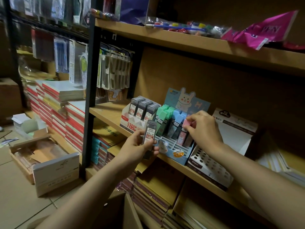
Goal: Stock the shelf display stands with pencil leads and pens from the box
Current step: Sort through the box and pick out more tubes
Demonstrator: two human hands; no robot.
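Shelf [105, 111] at mid height carries my three display stands near its front edge. My left hand [140, 146] has its fingers curled round a grey lead case [149, 133], upright, just in front of the white stand [132, 123] of like cases. My right hand [203, 129] pinches a pink case [188, 123] at the top, over the blue bunny stand's [179, 154] right side. The white pen stand [231, 139] sits beside it.
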